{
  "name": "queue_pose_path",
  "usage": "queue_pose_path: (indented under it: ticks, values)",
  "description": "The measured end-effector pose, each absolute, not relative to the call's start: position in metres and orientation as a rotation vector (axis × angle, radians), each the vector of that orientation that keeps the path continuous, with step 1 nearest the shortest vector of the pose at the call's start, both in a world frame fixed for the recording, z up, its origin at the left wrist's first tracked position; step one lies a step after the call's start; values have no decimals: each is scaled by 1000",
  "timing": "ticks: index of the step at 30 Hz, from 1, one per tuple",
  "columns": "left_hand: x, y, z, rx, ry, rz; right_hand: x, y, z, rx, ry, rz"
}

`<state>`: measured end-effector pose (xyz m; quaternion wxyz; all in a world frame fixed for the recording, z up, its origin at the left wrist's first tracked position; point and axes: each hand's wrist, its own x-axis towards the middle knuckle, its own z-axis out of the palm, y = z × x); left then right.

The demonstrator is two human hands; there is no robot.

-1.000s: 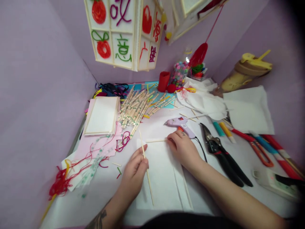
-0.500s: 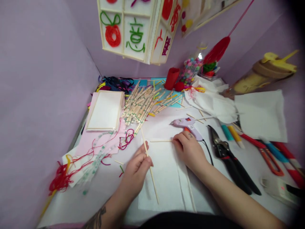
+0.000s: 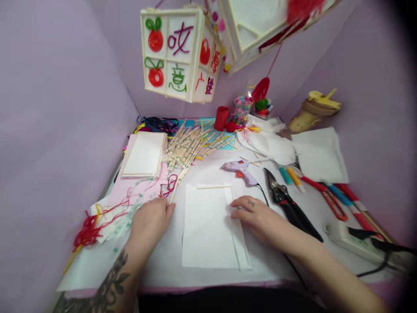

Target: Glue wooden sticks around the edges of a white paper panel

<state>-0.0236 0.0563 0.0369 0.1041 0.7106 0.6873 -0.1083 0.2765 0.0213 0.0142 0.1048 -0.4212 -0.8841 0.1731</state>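
Note:
My left hand (image 3: 151, 219) is closed round a thin wooden stick (image 3: 173, 192), whose upper end shows between thumb and fingers. It is left of a white sheet (image 3: 206, 230) that lies flat on the table. Along the top edge of the sheet runs a short stick (image 3: 213, 187); a longer stick (image 3: 235, 243) lies down its right side. My right hand (image 3: 249, 211) rests at the sheet's right edge with its fingers apart, holding nothing that shows. Beyond it lies a lilac glue gun (image 3: 243, 169).
Black pruning shears (image 3: 286, 202) and a power strip (image 3: 352, 243) are on the right. Bundled sticks (image 3: 187, 145) lie at the back, beside a framed white panel (image 3: 143, 154). Decorated lanterns (image 3: 171, 54) hang above. A cup (image 3: 306, 113) stands back right.
My left hand has moved left with its stick, off the sheet. My right hand has come down from the top stick to the sheet's right side and let that stick go. The view has shifted.

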Motion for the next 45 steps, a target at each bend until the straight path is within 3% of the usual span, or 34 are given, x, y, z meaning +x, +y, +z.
queue_pose_path:
  ticks: [7, 12, 16, 24, 31, 36, 42, 45]
  values:
    - [-24, 34, 36, 2241, 2132, 102, 259, 5, 5, -1261, -2561, 479]
    - [-6, -24, 31, 2424, 1700, 588, 236, -17, 1, -1461, -2503, 387]
    - [13, -67, 8, 2626, 1456, 720, 215, -38, 0, -1601, -2468, 205]
    - [15, -62, -25, 2765, 1537, 715, 185, -55, -7, -1762, -2349, 0]
    - [9, -51, -23, 2717, 1614, 616, 207, -57, -9, -1535, -2156, 301]
    - [-10, -23, 1, 2535, 1838, 656, 267, -53, -10, -1641, -1921, 303]
    - [-28, 25, 12, 2285, 2238, 183, 284, -58, -31, -1530, -1860, 258]
    - [-31, 29, 5, 2236, 2284, 144, 280, -61, -38, -1471, -1886, 255]
